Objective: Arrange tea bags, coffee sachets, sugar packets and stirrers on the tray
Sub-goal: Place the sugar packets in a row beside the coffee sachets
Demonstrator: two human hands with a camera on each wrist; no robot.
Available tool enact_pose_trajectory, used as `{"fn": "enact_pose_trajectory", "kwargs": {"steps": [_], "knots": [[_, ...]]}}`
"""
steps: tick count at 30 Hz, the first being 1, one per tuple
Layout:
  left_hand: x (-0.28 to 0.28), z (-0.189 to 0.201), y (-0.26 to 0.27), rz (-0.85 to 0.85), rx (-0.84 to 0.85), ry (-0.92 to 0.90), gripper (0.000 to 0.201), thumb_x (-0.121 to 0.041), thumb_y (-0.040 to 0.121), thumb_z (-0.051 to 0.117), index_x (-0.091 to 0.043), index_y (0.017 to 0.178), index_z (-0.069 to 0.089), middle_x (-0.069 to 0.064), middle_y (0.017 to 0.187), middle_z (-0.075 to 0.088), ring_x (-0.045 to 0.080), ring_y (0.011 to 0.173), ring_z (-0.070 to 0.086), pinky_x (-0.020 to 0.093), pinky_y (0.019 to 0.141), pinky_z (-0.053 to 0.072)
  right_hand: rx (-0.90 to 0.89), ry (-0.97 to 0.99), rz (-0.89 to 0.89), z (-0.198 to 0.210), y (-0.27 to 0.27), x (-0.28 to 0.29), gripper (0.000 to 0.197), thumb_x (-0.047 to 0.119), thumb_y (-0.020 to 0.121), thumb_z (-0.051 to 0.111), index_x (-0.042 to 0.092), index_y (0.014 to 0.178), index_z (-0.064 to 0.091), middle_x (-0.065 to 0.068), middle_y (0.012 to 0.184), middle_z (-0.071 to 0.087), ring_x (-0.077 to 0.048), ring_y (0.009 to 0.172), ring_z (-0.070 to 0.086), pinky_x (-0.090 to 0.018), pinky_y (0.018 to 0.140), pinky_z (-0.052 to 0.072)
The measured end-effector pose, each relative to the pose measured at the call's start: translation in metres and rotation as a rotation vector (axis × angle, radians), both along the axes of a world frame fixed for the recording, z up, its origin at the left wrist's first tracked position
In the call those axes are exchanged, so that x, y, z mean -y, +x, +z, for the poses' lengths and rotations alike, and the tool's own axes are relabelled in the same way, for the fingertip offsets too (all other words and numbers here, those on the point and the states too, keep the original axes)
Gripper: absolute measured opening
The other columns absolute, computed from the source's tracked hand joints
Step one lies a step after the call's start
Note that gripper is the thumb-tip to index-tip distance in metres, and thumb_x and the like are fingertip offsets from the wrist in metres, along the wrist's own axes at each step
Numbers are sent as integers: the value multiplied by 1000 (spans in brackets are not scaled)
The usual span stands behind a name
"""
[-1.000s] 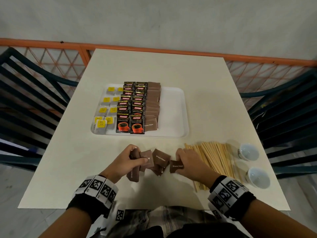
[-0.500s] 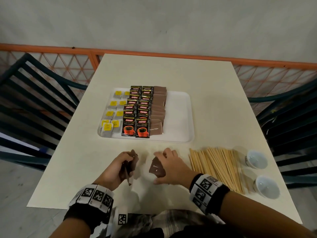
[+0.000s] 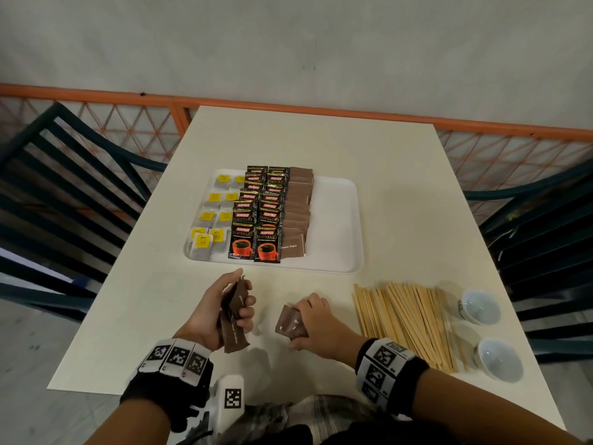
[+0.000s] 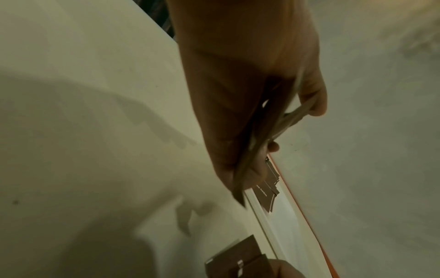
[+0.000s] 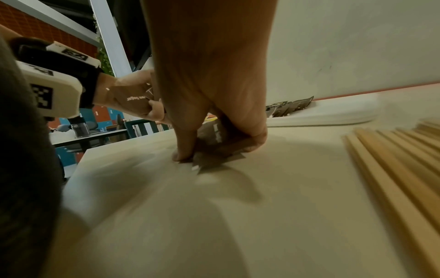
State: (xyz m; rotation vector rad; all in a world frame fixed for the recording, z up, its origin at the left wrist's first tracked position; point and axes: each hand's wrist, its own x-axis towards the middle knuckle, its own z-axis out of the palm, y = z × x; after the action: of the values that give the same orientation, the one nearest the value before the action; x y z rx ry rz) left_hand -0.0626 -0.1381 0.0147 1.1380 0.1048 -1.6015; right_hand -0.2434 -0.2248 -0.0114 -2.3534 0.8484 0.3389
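A white tray [image 3: 337, 220] lies mid-table with rows of yellow-tagged tea bags [image 3: 208, 220], black coffee sachets [image 3: 256, 216] and brown sugar packets [image 3: 298, 210]. Just in front of the tray, my left hand [image 3: 224, 309] grips a small stack of brown sugar packets [image 3: 236, 319] held on edge above the table; the left wrist view shows them [image 4: 259, 143] between thumb and fingers. To its right, my right hand [image 3: 313, 319] pinches more brown sugar packets [image 3: 288, 322] against the tabletop, seen close [image 5: 214, 143] in the right wrist view. Wooden stirrers [image 3: 407, 322] lie in a loose pile right of that hand.
Two small white cups [image 3: 479, 306] [image 3: 499, 359] stand at the table's right edge beyond the stirrers. Dark green chairs [image 3: 64, 194] flank the table on both sides. An orange railing [image 3: 288, 107] runs behind the far edge. The tray's right third [image 3: 333, 245] is bare.
The loose sugar packets that lay between my hands are gathered up. My left hand has lifted its stack upright, and my right hand has closed over the last packets on the table.
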Motion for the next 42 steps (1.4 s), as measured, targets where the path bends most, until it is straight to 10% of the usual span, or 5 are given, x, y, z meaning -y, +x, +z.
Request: {"fn": "enact_pose_trajectory", "kwargs": {"steps": [18, 29, 32, 35, 42], "knots": [[7, 12, 9, 47, 149, 83, 23, -30, 74, 55, -8, 78, 56, 7, 64, 48, 15, 46, 42, 20, 44, 34, 340, 430, -333, 43, 18, 26, 39, 16, 75, 75, 18, 103, 47, 3, 92, 59, -14, 71, 61, -18, 51, 50], [24, 32, 32, 138, 34, -154, 55, -6, 97, 32, -24, 62, 71, -9, 52, 66, 3, 46, 63, 18, 41, 50, 475, 131, -38, 86, 101, -5, 70, 36, 82, 67, 16, 139, 32, -6, 129, 41, -17, 120, 37, -30, 104, 31], [23, 34, 40, 72, -84, -195, 23, -30, 85, 59, -21, 73, 77, 4, 75, 73, 16, 68, 71, 31, 58, 58, 423, -153, 45, 75, 110, -5, 73, 58, 85, 47, 24, 145, 22, -5, 121, 39, -21, 111, 36, -35, 100, 28], [27, 37, 42, -5, -136, -281, 60, -63, 76, 50, -14, 105, 70, 14, 100, 70, 25, 91, 69, 39, 77, 57, 393, -398, 80, 66, 113, -2, 81, 72, 82, 16, 20, 143, 28, -6, 123, 42, -20, 109, 34, -37, 97, 27], [33, 45, 53, -6, -137, -254, 36, -37, 74, 51, -9, 72, 74, 11, 70, 69, 22, 63, 68, 28, 58, 56, 513, -442, -58, 76, 114, -2, 83, 73, 81, 26, 21, 145, 18, 0, 138, 22, -20, 126, 21, -37, 105, 18]]}}
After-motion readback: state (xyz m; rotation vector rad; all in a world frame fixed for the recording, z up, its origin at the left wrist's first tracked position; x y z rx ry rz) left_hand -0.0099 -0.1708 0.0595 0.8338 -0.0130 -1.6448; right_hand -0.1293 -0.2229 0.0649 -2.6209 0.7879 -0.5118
